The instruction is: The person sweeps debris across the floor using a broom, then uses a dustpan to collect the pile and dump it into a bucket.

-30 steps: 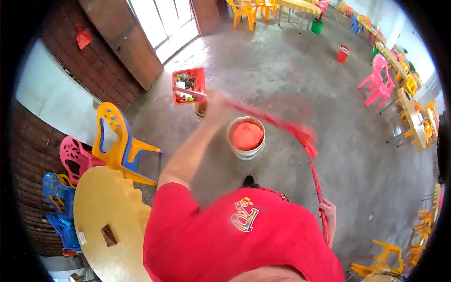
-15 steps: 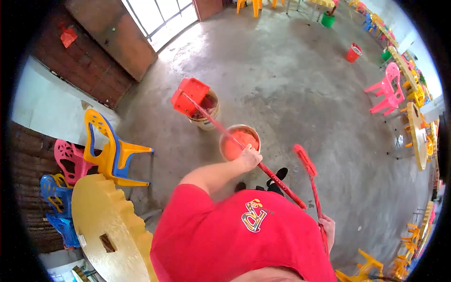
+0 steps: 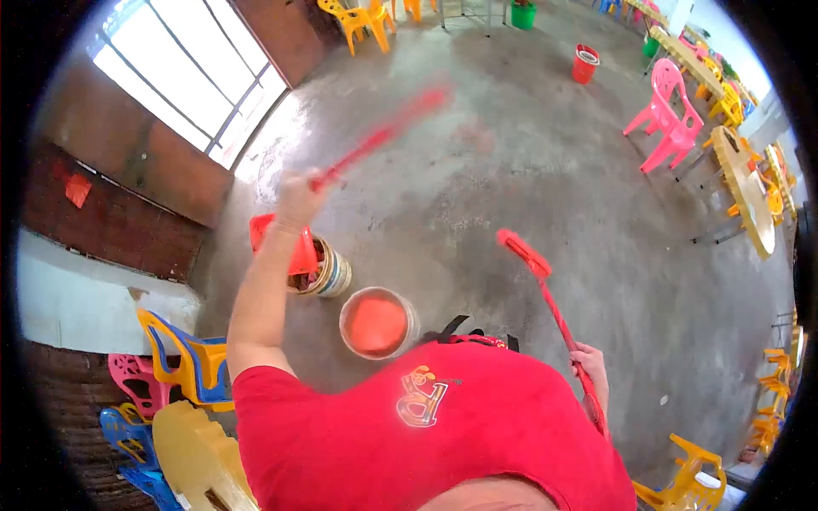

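My left hand point(image 3: 300, 201) is raised at the left, closed round a red stick point(image 3: 362, 152) whose far end is blurred. Below it, a red dustpan point(image 3: 303, 255) rests over a bucket of rubbish point(image 3: 336, 271), partly hidden by my forearm; the join between stick and dustpan cannot be made out. Nearer my body stands a second bucket point(image 3: 412, 327) with something red inside. At the right, my right hand point(image 3: 590, 363) grips the red handle of a brush point(image 3: 527, 254), its head pointing forward above the floor.
Stacked yellow and blue chairs point(image 3: 200, 368) and a gold table point(image 3: 192, 447) stand at the left. A pink chair point(image 3: 670, 115), a table point(image 3: 743, 183) and a red bucket point(image 3: 584, 65) are at the right. A barred doorway point(image 3: 183, 72) lies ahead left.
My left hand has moved forward and left along with the red stick, which now points away from me. The view has shifted. My right hand still holds the brush.
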